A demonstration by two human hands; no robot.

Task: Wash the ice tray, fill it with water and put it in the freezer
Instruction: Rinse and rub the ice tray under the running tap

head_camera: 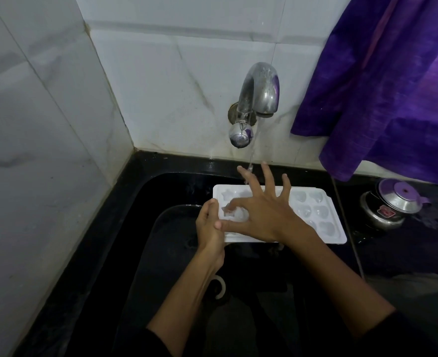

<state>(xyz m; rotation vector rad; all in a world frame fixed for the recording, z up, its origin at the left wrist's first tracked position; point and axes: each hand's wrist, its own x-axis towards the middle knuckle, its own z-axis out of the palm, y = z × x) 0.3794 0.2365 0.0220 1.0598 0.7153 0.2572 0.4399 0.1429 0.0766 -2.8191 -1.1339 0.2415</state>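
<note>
Rubbing white plastic ice tray (313, 210), right hand (261, 212); left hand (210, 222) gripping edge.

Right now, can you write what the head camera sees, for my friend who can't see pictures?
Two hands wash a white ice tray over a black sink: the left hand grips its end, the right hand rubs a cup. Water runs from a steel tap; a purple cloth hangs nearby.

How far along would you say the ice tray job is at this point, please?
Washing is under way: the tap runs, the left hand grips the ice tray by its end over the sink, and the right hand rubs a compartment. Filling and putting it in the freezer are left.
</note>
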